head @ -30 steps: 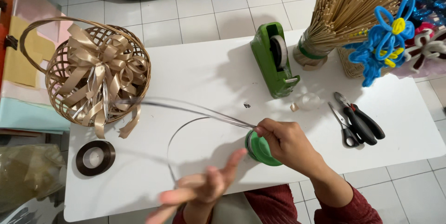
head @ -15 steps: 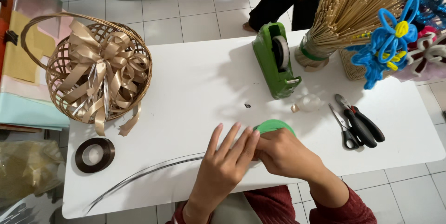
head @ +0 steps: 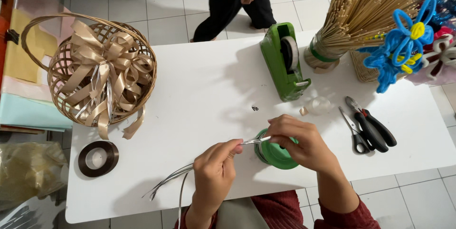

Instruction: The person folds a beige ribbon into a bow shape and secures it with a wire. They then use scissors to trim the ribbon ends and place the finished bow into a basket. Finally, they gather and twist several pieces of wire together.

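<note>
one head view looks steeply down, close over the near edge of the table (head: 199, 86).

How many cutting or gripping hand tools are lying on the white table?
2. The scissors lie on the right part of the table, and the black-handled pliers lie just to their right, side by side. Others may be hidden.

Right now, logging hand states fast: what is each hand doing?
Left hand: closed, pinching the silver ribbon.
Right hand: closed, pinching the same ribbon, over the green spool.
</note>
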